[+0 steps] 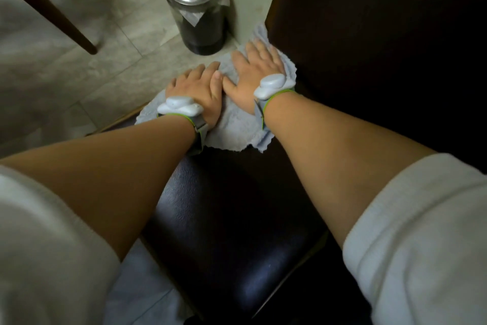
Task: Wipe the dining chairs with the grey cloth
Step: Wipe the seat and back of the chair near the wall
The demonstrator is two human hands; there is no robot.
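Both hands (226, 82) flat atop grey cloth (234, 127)

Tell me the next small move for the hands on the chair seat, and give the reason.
Probably draw both flat hands, left hand and right hand, toward the body, dragging the grey fluffy cloth along. It sits at the far corner of the dark glossy leather chair seat, and the near seat lies uncovered.

Dim, soft focus, wide-angle edge distortion.

The chair back (382, 35) at two o'clock is lost in shadow. Both hands cover the grey cloth's (232, 124) middle. The frame's top edge crops the jar (196, 6).
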